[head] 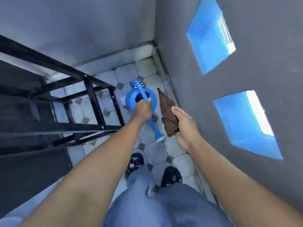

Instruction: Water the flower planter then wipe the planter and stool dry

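Note:
A blue watering can [131, 99] hangs low over the tiled floor in the corner, its spout [155, 131] pointing back toward my feet. My left hand [142, 110] is closed around its handle. A crumpled brown cloth [168, 112] dangles just right of the can, gripped in my right hand [184, 124], close to the grey wall. No flower planter or stool shows in this view.
A black metal railing [91, 94] runs along the left. Grey walls close the corner, the right one [246, 79] with two openings. A round floor drain [141, 83] lies beyond the can. My two dark shoes [135, 162] stand on the octagonal tiles [155, 153].

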{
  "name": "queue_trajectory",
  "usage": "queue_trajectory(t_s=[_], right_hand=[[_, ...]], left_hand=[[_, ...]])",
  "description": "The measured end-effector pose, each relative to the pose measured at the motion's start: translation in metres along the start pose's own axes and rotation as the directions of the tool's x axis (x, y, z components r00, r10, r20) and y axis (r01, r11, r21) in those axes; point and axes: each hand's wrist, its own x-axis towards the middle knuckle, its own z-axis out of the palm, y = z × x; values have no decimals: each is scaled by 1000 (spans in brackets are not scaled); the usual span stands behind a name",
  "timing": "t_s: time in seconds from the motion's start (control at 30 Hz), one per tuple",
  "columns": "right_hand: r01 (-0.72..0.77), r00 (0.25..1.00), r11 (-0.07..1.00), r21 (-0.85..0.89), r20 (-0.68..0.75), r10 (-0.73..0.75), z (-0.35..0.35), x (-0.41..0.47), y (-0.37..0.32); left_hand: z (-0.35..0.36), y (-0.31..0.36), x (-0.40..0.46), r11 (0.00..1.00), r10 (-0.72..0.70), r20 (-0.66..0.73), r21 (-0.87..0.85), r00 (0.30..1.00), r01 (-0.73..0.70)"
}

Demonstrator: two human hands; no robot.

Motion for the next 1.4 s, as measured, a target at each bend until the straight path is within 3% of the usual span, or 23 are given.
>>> queue_trajectory(t_s=[0.2, 0.33, 0.4, 0.47, 0.5, 0.53, 0.6, 0.67, 0.77, 0.87, 1.0, 1.13, 1.27, 1.33, 1.4], right_hand=[[-47, 997, 999, 5, -57, 47, -16, 64, 26], [-110, 992, 994, -8, 61, 110, -20, 74, 33], [-102, 981, 994, -26, 165, 105, -22, 71, 33], [-85, 963, 995, -53, 252, 95, -27, 69, 30], [-91, 952, 994, -54, 290, 103, -29, 67, 27], [-105, 937, 993, -46, 330, 114, -31, 66, 23], [-128, 906, 990, -64, 398, 143, -30, 66, 17], [-138, 885, 979, -152, 424, 191, -26, 71, 12], [-60, 929, 931, -360, 320, 183, -20, 91, 10], [83, 988, 888, -452, 152, -14, -4, 112, 7], [287, 958, 773, -566, 151, -244, 29, 141, -1], [323, 934, 635, -702, 129, -332, 42, 171, 7], [336, 886, 447, -829, 117, -449, 42, 182, 27], [316, 884, 450, -835, 86, -460, 46, 182, 31], [300, 937, 484, -822, 159, -312, 48, 182, 38]], left_hand=[[36, -28, 62, 1000, 19, 90, 1, 996, -19], [41, -37, 71, 993, 111, 128, 18, 986, -114], [32, -36, 67, 995, 93, 60, 17, 994, -94], [14, -33, 56, 985, -8, -60, -170, 998, -3], [5, -30, 47, 939, -79, -17, -338, 997, 69], [-6, -28, 36, 867, -111, 123, -474, 986, 156], [-20, -30, 16, 797, -8, 436, -541, 900, 269], [-26, -36, 2, 810, 135, 510, -551, 850, 202], [-26, -43, 0, 752, 184, 340, -653, 922, 91], [-24, -44, 12, 726, 130, 130, -687, 983, -5], [-28, -42, 42, 773, 115, -75, -619, 991, -137], [-31, -50, 73, 859, 92, -196, -480, 976, -178], [-29, -45, 66, 995, 95, -369, 15, 924, -96], [-25, -44, 58, 973, 231, -258, 83, 938, -216], [-16, -42, 51, 951, 302, -18, 82, 953, -299]])
